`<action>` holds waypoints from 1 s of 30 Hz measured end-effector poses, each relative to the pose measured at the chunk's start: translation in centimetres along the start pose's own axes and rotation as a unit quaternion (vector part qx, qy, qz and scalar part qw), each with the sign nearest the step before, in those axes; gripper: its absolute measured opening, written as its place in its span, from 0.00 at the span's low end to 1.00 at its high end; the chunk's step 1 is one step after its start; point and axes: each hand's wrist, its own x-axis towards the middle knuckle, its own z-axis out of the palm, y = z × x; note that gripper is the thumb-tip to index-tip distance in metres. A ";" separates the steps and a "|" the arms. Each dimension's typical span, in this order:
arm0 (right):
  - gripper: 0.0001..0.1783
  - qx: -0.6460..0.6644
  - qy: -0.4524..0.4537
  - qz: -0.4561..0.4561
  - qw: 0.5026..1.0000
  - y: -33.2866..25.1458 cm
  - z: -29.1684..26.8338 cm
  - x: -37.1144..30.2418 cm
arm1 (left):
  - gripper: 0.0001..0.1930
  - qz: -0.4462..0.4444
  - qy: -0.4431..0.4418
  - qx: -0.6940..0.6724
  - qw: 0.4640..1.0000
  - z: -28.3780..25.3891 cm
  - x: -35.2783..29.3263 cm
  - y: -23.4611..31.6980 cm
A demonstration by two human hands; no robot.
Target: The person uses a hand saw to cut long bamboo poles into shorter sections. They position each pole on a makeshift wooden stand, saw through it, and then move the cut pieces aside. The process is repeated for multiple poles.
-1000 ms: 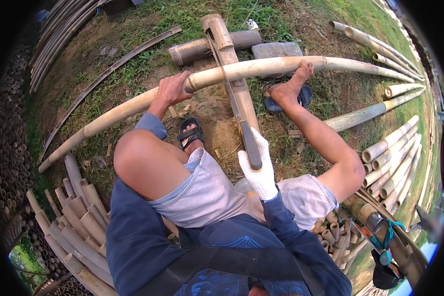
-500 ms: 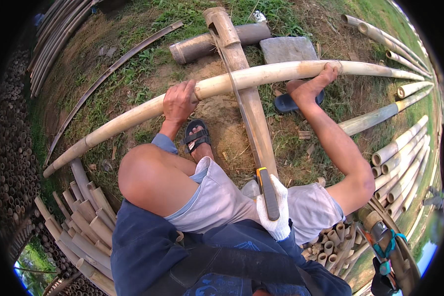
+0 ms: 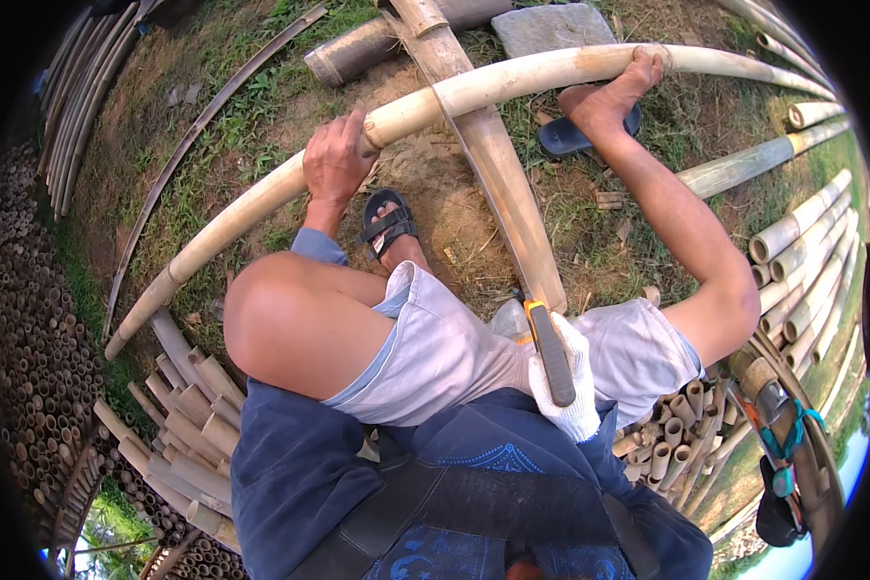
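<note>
- Since the earlier frames, the saw [image 3: 549, 350] has been drawn back toward the body, so that the right hand [image 3: 568, 379] now lies close over the lap rather than out along the split bamboo [image 3: 493, 155].
- By comparison, the left hand [image 3: 334, 164] is found at much the same place on the long pole [image 3: 474, 89].
- The left hand's fingers are wrapped over the pole, which is pressed down so that it cannot roll or shift.
- The right hand, in a white glove, is closed around the saw's dark handle with its yellow collar; the blade itself is hidden, or too thin to be made out.
- The pole is laid across the ground in a long arc, crossing over the split bamboo, which runs away from the body toward a grey stone [image 3: 563, 27].
- A bare right foot [image 3: 617, 89] is set against the pole farther along, with its sandal [image 3: 572, 135] left just beside it; the pole is thus held at two points.
- The left foot [image 3: 389, 224], in a black sandal, is planted on the bare earth under the raised knee.
- Cut bamboo tubes [image 3: 188, 435] are stacked at the left, and more poles [image 3: 802, 261] are laid at the right.
</note>
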 end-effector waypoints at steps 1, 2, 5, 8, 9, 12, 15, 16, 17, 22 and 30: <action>0.38 0.012 0.009 0.010 1.000 -1.3 -0.3 -0.1 | 0.39 -0.001 -0.005 -0.002 1.000 -0.1 0.0 0.4; 0.37 0.029 0.005 0.024 0.999 -1.1 0.2 1.8 | 0.39 -0.003 -0.010 -0.003 1.000 -0.3 -0.1 0.7; 0.36 0.078 0.040 -0.041 0.995 0.9 4.6 15.3 | 0.38 0.011 -0.020 -0.005 1.000 -0.6 1.3 1.5; 0.33 0.051 0.108 -0.151 0.981 2.6 7.3 23.4 | 0.38 0.021 -0.016 -0.002 1.000 -0.3 2.4 1.9; 0.32 0.057 0.106 -0.138 0.983 2.0 7.3 23.4 | 0.37 0.017 -0.019 -0.002 1.000 -0.2 2.0 1.9; 0.36 0.100 0.047 -0.054 0.992 0.6 4.9 13.4 | 0.38 0.020 -0.027 -0.003 0.999 -0.6 0.3 0.5; 0.38 0.043 -0.016 0.029 0.999 1.6 0.5 0.0 | 0.40 0.000 -0.006 -0.007 1.000 0.0 0.0 0.4; 0.39 0.034 -0.015 0.027 0.999 0.9 -0.3 -1.1 | 0.40 -0.003 0.003 -0.003 1.000 -0.1 -0.1 0.4; 0.39 0.046 -0.011 0.038 0.998 0.6 0.0 -0.4 | 0.40 0.001 0.006 0.003 1.000 -0.5 -0.3 0.1; 0.36 0.075 0.061 -0.088 0.991 2.7 6.2 19.6 | 0.38 0.004 -0.020 -0.013 1.000 -0.2 1.3 1.9; 0.38 0.048 0.013 -0.025 0.998 1.4 2.9 7.3 | 0.36 0.016 -0.007 -0.046 0.999 -0.8 1.2 0.4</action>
